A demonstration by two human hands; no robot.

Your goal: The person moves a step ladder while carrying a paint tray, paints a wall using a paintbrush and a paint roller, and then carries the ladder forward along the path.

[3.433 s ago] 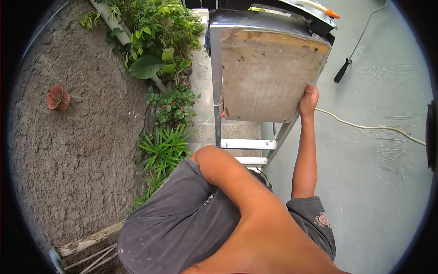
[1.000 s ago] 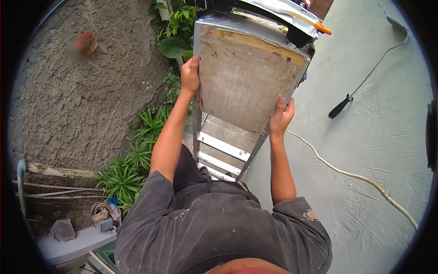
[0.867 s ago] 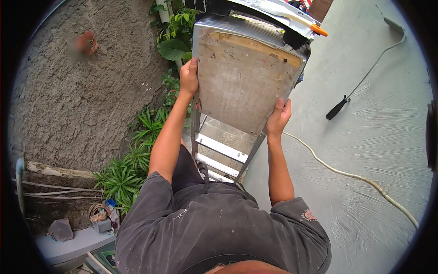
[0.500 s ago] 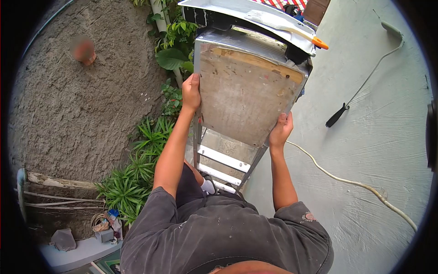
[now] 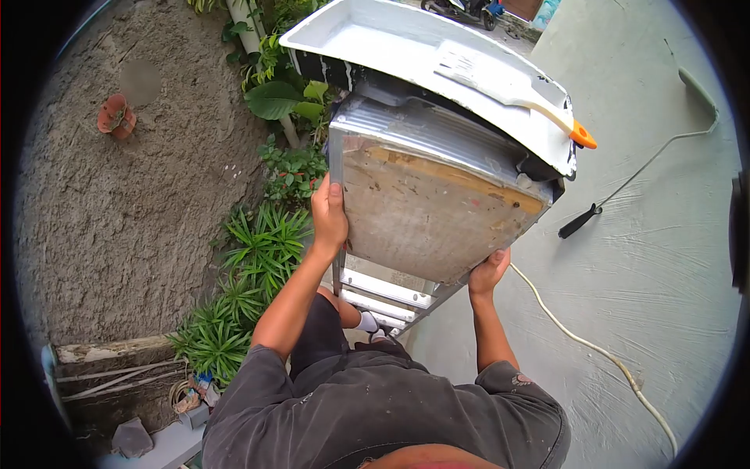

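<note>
My left hand (image 5: 330, 215) is closed around the left side rail of an aluminium stepladder (image 5: 388, 288), thumb up. Lower down, my right hand (image 5: 490, 272) grips the opposite rail. Between the two rails, below the ladder's top, is a stained wooden board (image 5: 437, 211). A white-coated paint tray (image 5: 367, 39) rests on the ladder's ribbed top, reaching past it on both sides. Inside the tray lies a paintbrush (image 5: 539, 105) with white paint on it and an orange handle end towards the right. My feet are near the ladder's lower rungs.
On the right, a paint roller (image 5: 641, 168) with a black handle is at the grey wall (image 5: 594, 328), and a pale hose (image 5: 582, 338) runs along it. Green plants (image 5: 226, 305) and rough soil-like wall (image 5: 180, 156) are on the left. A motorbike (image 5: 469, 12) stands beyond the tray.
The ladder top and tray now sit lower and larger in view, showing more of the tray's inside. Both hands appear lower, still on the rails. The camera view has shifted slightly too.
</note>
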